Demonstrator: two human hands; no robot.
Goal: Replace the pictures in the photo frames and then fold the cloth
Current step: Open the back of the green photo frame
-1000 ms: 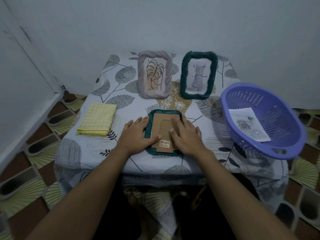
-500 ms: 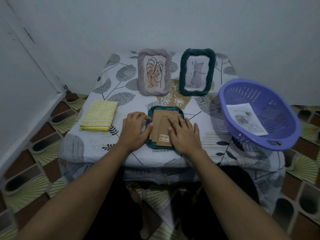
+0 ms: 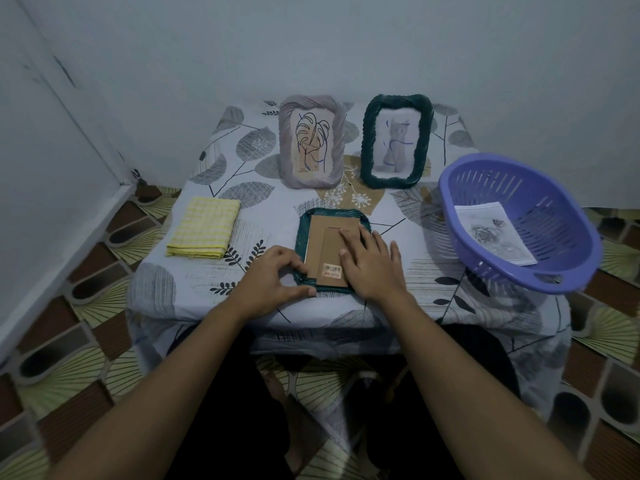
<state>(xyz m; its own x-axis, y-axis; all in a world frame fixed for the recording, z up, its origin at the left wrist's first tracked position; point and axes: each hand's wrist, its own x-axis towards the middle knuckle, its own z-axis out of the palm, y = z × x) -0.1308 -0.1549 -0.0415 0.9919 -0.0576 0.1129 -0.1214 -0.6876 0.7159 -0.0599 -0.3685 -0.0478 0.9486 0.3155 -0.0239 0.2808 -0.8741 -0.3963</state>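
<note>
A low table [image 3: 194,292], covered with a leaf-printed sheet, stands in the corner of a plain room on a patterned tile floor. At its near edge both hands work on one face-down frame [image 3: 332,213]. It is dark green and lies with the glass side down so that the back can be reached.

The left hand [image 3: 273,282] curls its fingers around the near left corner of this frame, with the thumb along the near rim. This grip keeps the frame from sliding, though in the dim view it is hard to say whether the fingertips also work a small clip there. The right hand [image 3: 372,261] lies flat with straight fingers on the cardboard back [image 3: 323,244]. It presses the back down, probably so that it does not lift while it is fastened or released.

Further left, apart from the frame, the yellow cloth [image 3: 202,232] lies folded in a neat rectangle. At the right edge of the table the purple basket [image 3: 554,202] keeps a printed sheet [image 3: 493,233] with a rose-like drawing, perhaps a picture waiting or set aside.

At the far side, the grey frame [image 3: 287,143] with a leaf drawing and the dark green frame [image 3: 367,140] with a cat picture stand upright side by side. Both face the person, in front of the bare wall [image 3: 311,46].
</note>
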